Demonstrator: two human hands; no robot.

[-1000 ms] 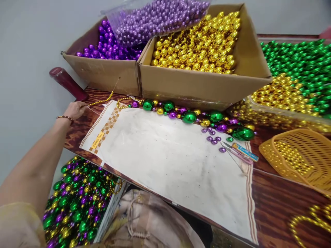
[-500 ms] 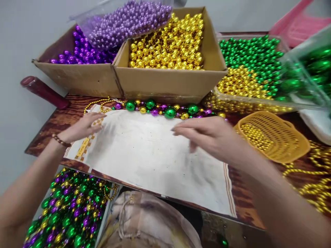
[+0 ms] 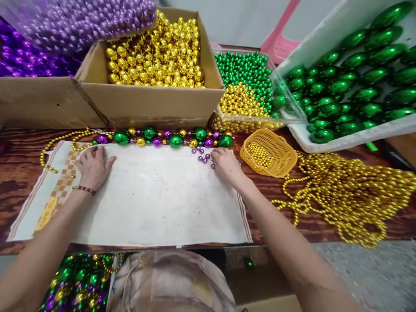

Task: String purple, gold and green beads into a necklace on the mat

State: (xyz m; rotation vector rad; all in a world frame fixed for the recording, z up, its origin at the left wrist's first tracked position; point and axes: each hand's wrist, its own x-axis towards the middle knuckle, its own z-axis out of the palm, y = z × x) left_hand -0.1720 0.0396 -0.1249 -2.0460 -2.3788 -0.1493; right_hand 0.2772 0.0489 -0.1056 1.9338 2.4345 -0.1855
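Along the far edge of the towel (image 3: 156,212) lies a bead garland (image 3: 176,140), with a cardboard box (image 3: 152,104) farther behind. On the towel's far right lie loose beads (image 3: 204,160); right of it, a basket (image 3: 281,154) and, farther out, bead strands (image 3: 357,195).

1. Towel (image 3: 162,195): mostly white, kinda speckled, brown-striped edges, tan-and-white checkered band (image 3: 66,180) toward its left end plus a yellow label (image 3: 46,213).
2. Bead garland (image 3: 176,140) along the towel's far edge: metallic green, purple and gold mix.
3. Loose beads (image 3: 204,159) on the towel: shiny purple.
4. Plastic basket (image 3: 280,158) right of the towel: mustard-orange.
5. Bead strands (image 3: 357,195) farther right of the towel: gold, all of it.
6. Tabletop (image 3: 19,173) under the towel: dark reddish-brown woodgrain, pretty streaky.
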